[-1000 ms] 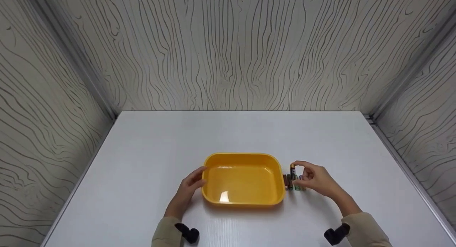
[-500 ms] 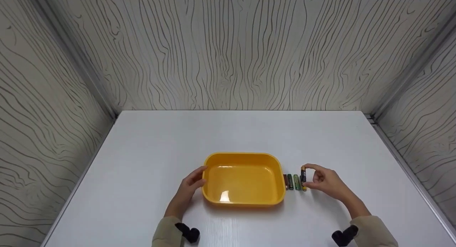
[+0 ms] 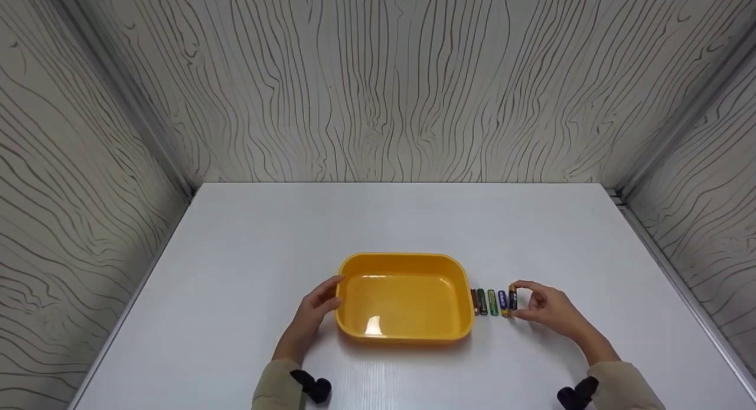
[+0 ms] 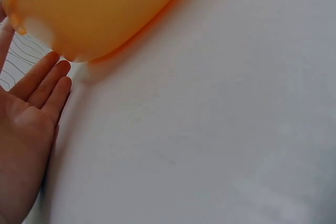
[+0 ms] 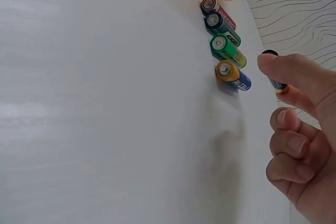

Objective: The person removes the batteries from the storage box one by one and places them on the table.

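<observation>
My right hand (image 3: 548, 306) pinches a dark battery with copper-coloured ends (image 3: 512, 298) between thumb and index finger, just right of a row of batteries. In the right wrist view the thumb covers much of that battery (image 5: 276, 84), and the other fingers curl toward the palm. The row runs from a red battery (image 5: 227, 18) through a dark green one (image 5: 231, 34) and a light green one (image 5: 234, 56) to a blue-and-orange one (image 5: 240, 81). My left hand (image 3: 314, 312) rests with extended fingers against the left side of a yellow plastic tub (image 3: 401, 339).
The tub stands on a white table (image 3: 378, 221), close to the left end of the battery row. Wood-grain patterned panels (image 3: 378, 85) enclose the table at the back and both sides. Dark wrist cameras (image 3: 316, 389) sit at both cuffs.
Holding the battery, my right hand has moved rightward from over the row to beyond its right end, and lower. The blue-and-orange battery now shows fully. My left hand and the tub stay put.
</observation>
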Tool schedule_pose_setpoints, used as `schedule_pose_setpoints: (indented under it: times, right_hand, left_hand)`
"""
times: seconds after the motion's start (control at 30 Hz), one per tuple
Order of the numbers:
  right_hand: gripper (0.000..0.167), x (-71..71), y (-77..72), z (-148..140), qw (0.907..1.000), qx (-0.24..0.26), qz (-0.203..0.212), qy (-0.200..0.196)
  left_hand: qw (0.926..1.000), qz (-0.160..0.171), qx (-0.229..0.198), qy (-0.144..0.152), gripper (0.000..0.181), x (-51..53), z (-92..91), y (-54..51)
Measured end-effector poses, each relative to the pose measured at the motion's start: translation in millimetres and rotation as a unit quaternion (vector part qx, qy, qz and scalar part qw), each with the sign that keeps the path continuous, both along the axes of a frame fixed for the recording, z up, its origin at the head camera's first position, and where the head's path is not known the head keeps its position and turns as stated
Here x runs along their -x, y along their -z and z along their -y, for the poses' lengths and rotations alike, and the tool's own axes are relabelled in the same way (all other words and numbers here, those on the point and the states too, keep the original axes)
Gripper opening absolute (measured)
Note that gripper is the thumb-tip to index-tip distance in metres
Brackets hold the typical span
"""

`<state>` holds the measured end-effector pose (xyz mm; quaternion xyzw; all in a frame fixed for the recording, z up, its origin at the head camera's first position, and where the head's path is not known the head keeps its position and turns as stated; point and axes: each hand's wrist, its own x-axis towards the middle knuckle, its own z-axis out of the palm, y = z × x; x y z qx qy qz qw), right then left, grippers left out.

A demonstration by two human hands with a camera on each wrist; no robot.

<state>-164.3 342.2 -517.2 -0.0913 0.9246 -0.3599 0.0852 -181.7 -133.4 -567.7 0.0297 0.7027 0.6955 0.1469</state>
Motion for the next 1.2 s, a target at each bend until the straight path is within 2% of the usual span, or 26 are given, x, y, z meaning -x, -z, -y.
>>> schedule_pose_setpoints:
  times: [0.2, 0.33, 0.43, 0.77, 0.9, 1.03, 1.2]
  right_hand:
    - [0.059, 0.7, 4.8, -1.4, 0.9998, -0.005, 0.019, 0.007]
    - [0.058, 1.2, 8.0, -1.4, 0.9994, -0.009, 0.032, 0.014]
    - [0.058, 1.8, 10.0, -1.8, 0.9991, -0.014, 0.038, 0.014]
    - [0.061, 5.8, 13.9, -3.3, 0.9986, -0.024, 0.047, 0.005]
    - [0.062, 6.0, 13.5, -1.3, 0.9979, -0.023, 0.059, 0.012]
    - [0.063, 6.2, 13.5, 1.4, 0.9969, -0.015, 0.074, 0.025]
    - [0.064, 6.0, 14.9, 2.6, 0.9963, -0.016, 0.079, 0.031]
  left_hand:
    - [1.0000, 0.007, -0.003, -0.001, 0.058, -0.7, 0.0, 0.0]
    - [1.0000, -0.004, 0.000, 0.004, 0.057, -1.0, 0.0, 0.1]
    - [0.9999, -0.009, -0.001, 0.007, 0.057, -1.0, 0.2, -0.1]
    - [1.0000, 0.001, -0.006, 0.005, 0.058, -0.6, 0.4, -0.3]
    - [1.0000, 0.003, -0.001, 0.005, 0.058, -0.7, 0.8, -0.3]
    - [1.0000, -0.008, 0.001, 0.005, 0.058, -0.7, 1.1, 0.3]
    - [0.9999, -0.007, -0.010, 0.005, 0.060, -0.6, 0.2, 1.3]
